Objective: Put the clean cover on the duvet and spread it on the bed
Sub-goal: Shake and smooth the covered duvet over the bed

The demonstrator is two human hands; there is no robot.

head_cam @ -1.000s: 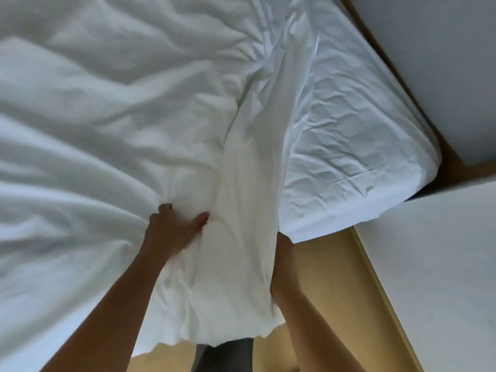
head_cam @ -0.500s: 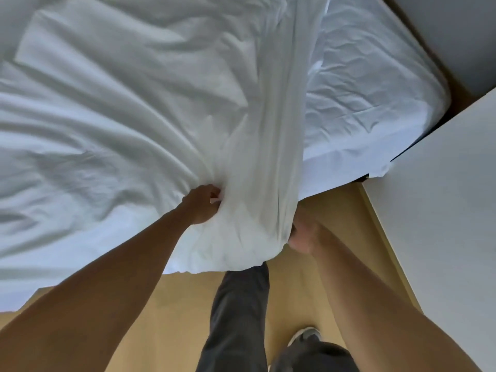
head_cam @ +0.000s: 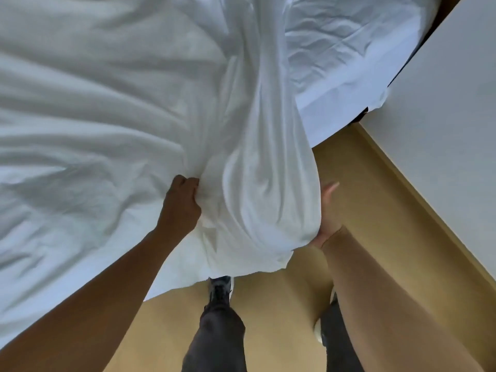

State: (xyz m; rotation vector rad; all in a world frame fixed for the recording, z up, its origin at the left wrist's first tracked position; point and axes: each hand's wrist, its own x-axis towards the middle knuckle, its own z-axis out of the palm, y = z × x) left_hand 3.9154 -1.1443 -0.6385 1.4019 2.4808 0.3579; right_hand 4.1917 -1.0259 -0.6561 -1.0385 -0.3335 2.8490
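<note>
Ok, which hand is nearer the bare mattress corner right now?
Right. The right hand sits against the right side of the bunched duvet cover, below the mattress corner. The left hand grips a fold on the bunch's other side, farther off.

Bedroom of a home, viewed downward from the bedside.
Identified by a bed (head_cam: 332,116) dressed in a creased white fitted sheet (head_cam: 341,47), with a loose white duvet cover (head_cam: 128,103) spread in folds over most of the bed and hanging past the near edge; smooth tan floor (head_cam: 370,210) alongside; flat white panel (head_cam: 442,116), wall or furniture front not distinguishable, set close against the bed's right corner across a dark gap (head_cam: 359,118); dark trouser legs (head_cam: 214,342) and a shoe (head_cam: 220,287) planted at the bed's edge.
</note>
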